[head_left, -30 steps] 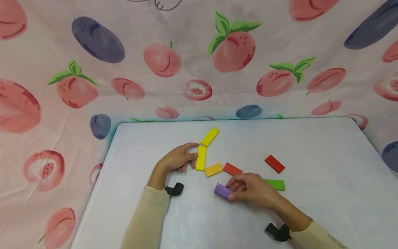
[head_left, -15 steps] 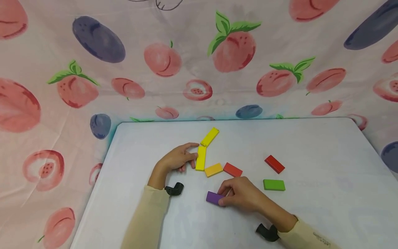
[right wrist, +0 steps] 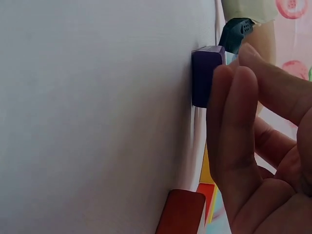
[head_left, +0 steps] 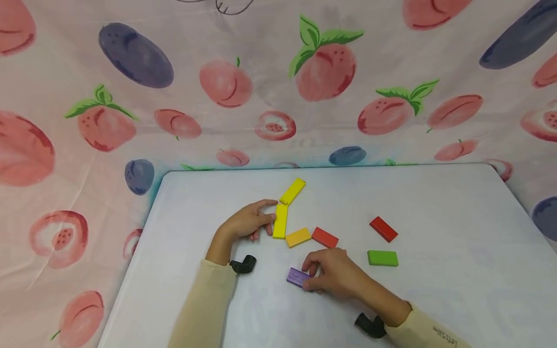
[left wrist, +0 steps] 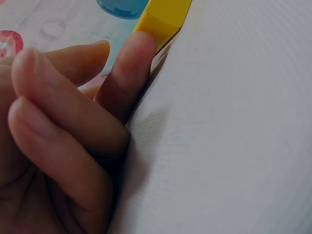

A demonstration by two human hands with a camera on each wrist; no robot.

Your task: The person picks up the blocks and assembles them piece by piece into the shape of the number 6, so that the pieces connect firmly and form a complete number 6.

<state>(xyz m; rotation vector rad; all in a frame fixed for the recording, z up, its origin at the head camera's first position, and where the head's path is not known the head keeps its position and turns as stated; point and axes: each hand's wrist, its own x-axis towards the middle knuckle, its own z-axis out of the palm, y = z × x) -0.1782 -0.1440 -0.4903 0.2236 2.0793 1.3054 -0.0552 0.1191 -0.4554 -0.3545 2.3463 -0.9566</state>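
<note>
On the white tabletop my right hand (head_left: 332, 273) hovers at the right end of a purple block (head_left: 297, 277), thumb over that end and fingers just behind it. In the right wrist view, the fingertips (right wrist: 243, 75) overlap the edge of the purple block (right wrist: 204, 78), and the thumb stands apart above. My left hand (head_left: 245, 221) rests beside an upright-running yellow block (head_left: 280, 221), index finger stretched toward its far end and thumb at its side. A fingertip meets the yellow block (left wrist: 165, 22) in the left wrist view; the other fingers bend loosely.
A second yellow block (head_left: 293, 191) angles away at the far end. An orange block (head_left: 298, 237) and a red block (head_left: 325, 237) continue the line rightward. Farther right lie another red block (head_left: 384, 229) and a green block (head_left: 383, 258). Fruit-printed cloth (head_left: 278, 96) hangs behind.
My right hand has carried the purple block left and toward me, then slowed, its fingers now slightly lifted. The green block has come fully into view. The left hand has stayed put.
</note>
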